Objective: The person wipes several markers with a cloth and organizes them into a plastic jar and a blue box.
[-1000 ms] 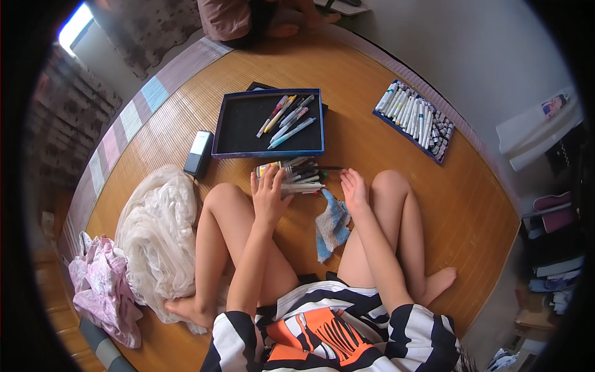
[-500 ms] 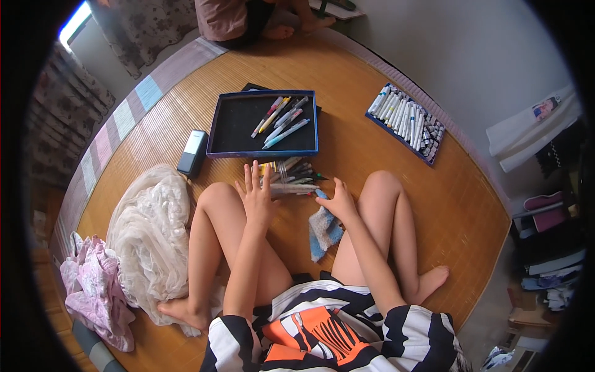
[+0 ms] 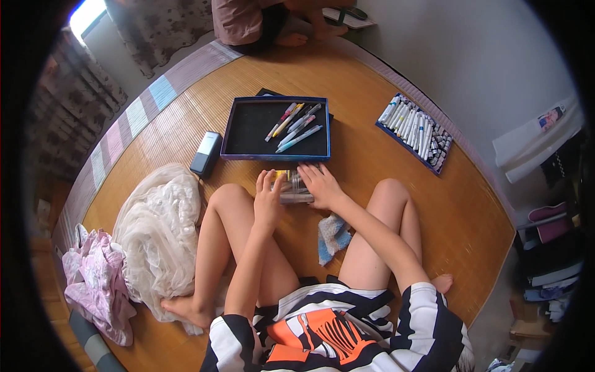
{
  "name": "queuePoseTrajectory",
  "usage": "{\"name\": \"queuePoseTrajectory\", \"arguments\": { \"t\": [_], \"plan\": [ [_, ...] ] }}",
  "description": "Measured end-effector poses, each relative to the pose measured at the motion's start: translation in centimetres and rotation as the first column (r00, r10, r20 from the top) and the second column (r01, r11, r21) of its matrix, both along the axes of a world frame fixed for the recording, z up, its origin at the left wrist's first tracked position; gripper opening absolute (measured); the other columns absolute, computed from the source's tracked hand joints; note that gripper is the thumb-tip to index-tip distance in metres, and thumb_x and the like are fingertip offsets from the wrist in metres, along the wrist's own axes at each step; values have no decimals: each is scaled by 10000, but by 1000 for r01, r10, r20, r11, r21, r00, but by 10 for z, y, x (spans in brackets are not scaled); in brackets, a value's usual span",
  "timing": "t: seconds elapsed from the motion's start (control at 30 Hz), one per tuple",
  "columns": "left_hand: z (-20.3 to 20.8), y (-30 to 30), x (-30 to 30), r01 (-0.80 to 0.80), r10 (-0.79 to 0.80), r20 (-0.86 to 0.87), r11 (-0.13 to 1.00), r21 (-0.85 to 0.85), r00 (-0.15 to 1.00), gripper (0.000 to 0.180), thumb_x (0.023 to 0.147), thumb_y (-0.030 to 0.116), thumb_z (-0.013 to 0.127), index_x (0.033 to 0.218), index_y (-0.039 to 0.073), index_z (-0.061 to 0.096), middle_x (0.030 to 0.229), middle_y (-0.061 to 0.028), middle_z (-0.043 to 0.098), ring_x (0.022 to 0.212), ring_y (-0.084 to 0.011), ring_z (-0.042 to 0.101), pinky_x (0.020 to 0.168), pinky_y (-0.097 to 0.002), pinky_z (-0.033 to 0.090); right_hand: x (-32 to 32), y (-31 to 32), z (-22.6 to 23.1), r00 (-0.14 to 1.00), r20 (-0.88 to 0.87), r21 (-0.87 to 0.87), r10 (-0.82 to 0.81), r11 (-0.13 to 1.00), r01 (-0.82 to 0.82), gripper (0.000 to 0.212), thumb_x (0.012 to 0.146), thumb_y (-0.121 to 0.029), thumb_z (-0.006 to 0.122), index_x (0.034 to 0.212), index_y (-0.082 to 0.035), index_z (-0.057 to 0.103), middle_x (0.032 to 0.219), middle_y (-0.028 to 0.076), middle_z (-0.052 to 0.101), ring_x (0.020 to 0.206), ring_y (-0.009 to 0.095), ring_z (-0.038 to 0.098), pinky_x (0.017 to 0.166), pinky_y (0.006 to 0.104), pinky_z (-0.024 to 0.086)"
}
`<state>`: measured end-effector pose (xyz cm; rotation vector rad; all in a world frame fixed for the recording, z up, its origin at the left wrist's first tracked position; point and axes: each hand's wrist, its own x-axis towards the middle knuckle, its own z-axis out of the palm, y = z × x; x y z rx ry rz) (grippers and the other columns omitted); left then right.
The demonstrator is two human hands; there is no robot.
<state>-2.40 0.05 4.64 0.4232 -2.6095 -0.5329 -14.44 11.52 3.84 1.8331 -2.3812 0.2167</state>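
A pile of pens (image 3: pixel 296 192) lies on the mat between my bent knees, a yellow one among them. My left hand (image 3: pixel 268 199) rests against the pile's left end, fingers apart and slightly bent. At the right end my right hand (image 3: pixel 321 188) lies with stretched fingers touching the pens and hiding part of them. Just beyond is a shallow blue box (image 3: pixel 232 155) with a black inside, where several pens (image 3: pixel 294 126) lie toward the right. A fuzzy blue and grey cloth (image 3: pixel 333 239) sits below my right wrist, by my right thigh.
At the far right stands a blue-edged tray of white markers (image 3: pixel 414 130). A dark case with a pale top (image 3: pixel 206 154) is left of the box. Sheer white fabric (image 3: pixel 158 242) and pink cloth (image 3: pixel 96 282) lie at left. Another person (image 3: pixel 248 25) sits at the far edge.
My right hand has moved left and forward from above the cloth to the pens' right end. My left hand's fingers have bent more at the left end. The whole view has shifted slightly.
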Motion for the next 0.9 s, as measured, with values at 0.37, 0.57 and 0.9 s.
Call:
{"name": "queuePoseTrajectory", "arguments": {
  "t": [0.37, 0.57, 0.9],
  "plan": [
    [2, 1, 6, 35, -35, 7, 998, 45, 999, 688, 429, -35, 619, 1057, 143, 403, 1134, -76, 332, 1096, -279, 261, 838, -327, 350, -6, -22, 12, 951, 304, 284, -60, 958, -31, 516, 377, -277, 669, 780, -4, 502, 776, 139, 532, 739, 267, 527, 662, 321, 431],
    [1, 0, 4, 89, -88, -53, 996, 16, 995, 676, 449, -50, 579, 1078, 124, 404, 1144, -115, 321, 1098, -298, 258, 870, -338, 317, -1, -23, 27, 877, 418, 418, -237, 907, 46, 529, 378, -271, 677, 809, -13, 510, 805, 145, 549, 737, 250, 541, 662, 316, 436],
    [91, -15, -16, 558, -583, 123, 665, -496, 803, 500, 574, 21, 502, 1051, 157, 441, 1163, -74, 323, 1137, -236, 242, 891, -347, 285, -1, 3, 0, 39, 993, -116, 111, 978, 174, 533, 503, -128, 660, 978, -29, 441, 995, 110, 486, 864, 206, 501, 752, 266, 401]
  ]
}}
